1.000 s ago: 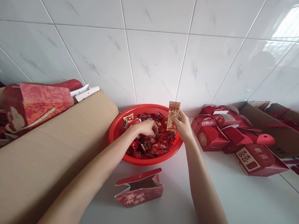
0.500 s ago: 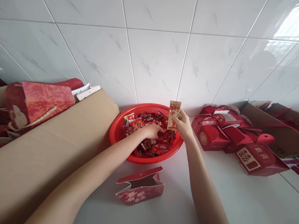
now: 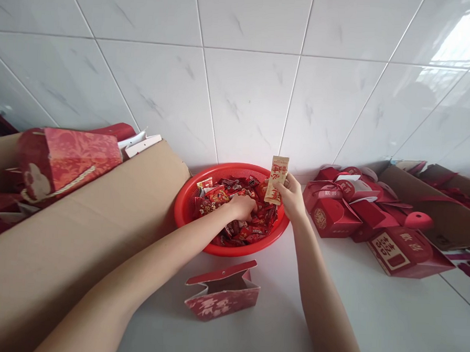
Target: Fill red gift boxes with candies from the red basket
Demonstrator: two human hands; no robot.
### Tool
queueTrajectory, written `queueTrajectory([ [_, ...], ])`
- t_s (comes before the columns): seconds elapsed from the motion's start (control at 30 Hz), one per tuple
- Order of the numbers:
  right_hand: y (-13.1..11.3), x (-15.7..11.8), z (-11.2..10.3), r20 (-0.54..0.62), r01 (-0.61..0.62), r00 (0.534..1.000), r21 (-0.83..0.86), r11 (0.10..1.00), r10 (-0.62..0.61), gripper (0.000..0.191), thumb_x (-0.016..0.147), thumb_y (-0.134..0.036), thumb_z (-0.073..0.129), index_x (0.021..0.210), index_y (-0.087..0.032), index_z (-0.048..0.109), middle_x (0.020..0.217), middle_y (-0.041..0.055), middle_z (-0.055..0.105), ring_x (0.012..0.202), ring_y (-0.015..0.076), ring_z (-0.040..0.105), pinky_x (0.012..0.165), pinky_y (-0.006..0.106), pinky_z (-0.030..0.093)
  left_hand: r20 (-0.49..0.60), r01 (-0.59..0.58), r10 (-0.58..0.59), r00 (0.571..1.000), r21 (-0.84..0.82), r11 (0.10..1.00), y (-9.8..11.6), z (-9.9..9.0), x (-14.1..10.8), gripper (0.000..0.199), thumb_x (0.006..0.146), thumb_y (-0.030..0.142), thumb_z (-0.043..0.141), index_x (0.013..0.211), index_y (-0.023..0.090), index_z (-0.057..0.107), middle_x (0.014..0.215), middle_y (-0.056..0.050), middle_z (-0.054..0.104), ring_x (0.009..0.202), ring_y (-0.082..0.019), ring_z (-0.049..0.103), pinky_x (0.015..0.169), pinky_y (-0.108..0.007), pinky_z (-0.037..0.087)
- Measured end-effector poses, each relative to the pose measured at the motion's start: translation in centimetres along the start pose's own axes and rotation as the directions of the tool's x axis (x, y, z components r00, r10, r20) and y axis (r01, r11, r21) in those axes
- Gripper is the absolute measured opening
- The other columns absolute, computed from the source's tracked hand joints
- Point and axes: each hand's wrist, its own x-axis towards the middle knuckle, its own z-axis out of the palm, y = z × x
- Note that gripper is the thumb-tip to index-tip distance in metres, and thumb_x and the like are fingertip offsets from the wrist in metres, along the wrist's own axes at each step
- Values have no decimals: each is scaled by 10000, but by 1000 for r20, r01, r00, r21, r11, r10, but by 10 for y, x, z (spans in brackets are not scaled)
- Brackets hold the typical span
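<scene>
My right hand (image 3: 291, 196) holds a tan snack packet (image 3: 277, 179) with red lettering upright over the right rim of a red plastic basket (image 3: 183, 207). Inside the basket lie many red-wrapped candies (image 3: 251, 232). My left hand (image 3: 243, 207) reaches down among them, its fingers curled; whatever they grip is hidden. Closer to me, a small red paper gift box (image 3: 223, 303) with pale lettering stands on the white surface, its top gaping.
At the left is a large cardboard box (image 3: 115, 212) with red bags (image 3: 80, 157) in it. Several folded red gift boxes (image 3: 337, 218) are heaped at the right, beside another cardboard box (image 3: 426, 207). A tiled wall (image 3: 246, 103) rises behind.
My left hand has drawn its fingers in among the candies, where a finger was pointing before. The packet in my right hand has tilted slightly to the right.
</scene>
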Motion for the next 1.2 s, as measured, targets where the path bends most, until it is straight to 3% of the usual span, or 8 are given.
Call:
queueTrajectory([
  [0.27, -2, -1, 1, -16, -21, 1000, -43, 999, 20, 242, 709, -359, 636, 894, -238, 536, 882, 36, 737, 710, 226, 709, 582, 342, 575, 15, -39, 43, 999, -208, 977, -13, 6, 4, 413, 652, 84, 672, 967, 319, 801, 935, 9, 786, 805, -193, 687, 719, -231, 468],
  [0.4, -4, -2, 2, -19, -28, 999, -31, 999, 27, 245, 699, -351, 636, 897, -237, 546, 872, 33, 733, 698, 227, 703, 585, 347, 570, 5, -50, 53, 999, -227, 973, -9, 7, 5, 259, 666, 122, 715, 847, 284, 804, 817, 1, 769, 758, -201, 675, 747, -258, 458],
  [0.57, -4, -1, 3, -43, -7, 999, -17, 1000, 7, 251, 680, -325, 633, 900, -226, 564, 870, 49, 733, 756, 251, 708, 622, 367, 576, -16, -63, 61, 998, -223, 973, -12, -3, 0, 63, 679, 215, 767, 739, 233, 770, 730, -6, 734, 702, -202, 662, 654, -260, 444],
  [0.67, -2, 0, 3, -48, -8, 999, -29, 1000, 6, 252, 669, -315, 619, 901, -228, 570, 856, 37, 731, 763, 244, 707, 648, 364, 581, -178, -62, 7, 984, -309, 949, -21, -14, -6, 85, 727, 252, 754, 799, 207, 768, 802, -24, 756, 759, -209, 683, 672, -268, 469],
  [0.8, -2, -1, 4, -7, -25, 1000, -49, 998, 25, 271, 691, -348, 616, 937, -248, 561, 799, 15, 720, 681, 231, 696, 576, 345, 567, -401, -131, -62, 914, -436, 891, -28, -23, -12, 208, 740, 214, 764, 945, 182, 775, 953, -40, 774, 903, -221, 696, 784, -274, 514],
  [1.0, -4, -4, 6, 80, -5, 997, -140, 990, 16, 227, 733, -376, 628, 910, -249, 565, 700, -18, 664, 617, 197, 644, 554, 315, 535, -483, -197, -71, 873, -483, 853, -25, -22, -12, 241, 721, 189, 799, 960, 184, 773, 1014, -36, 773, 994, -236, 689, 873, -293, 522],
  [1.2, -5, -6, 4, 100, 29, 995, -244, 969, -5, 335, 601, -275, 749, 888, -213, 587, 717, -27, 635, 633, 164, 575, 576, 287, 477, -507, -238, -58, 860, -498, 834, -22, -21, -12, 278, 696, 148, 809, 969, 175, 765, 1013, -29, 774, 965, -216, 691, 883, -283, 516],
])
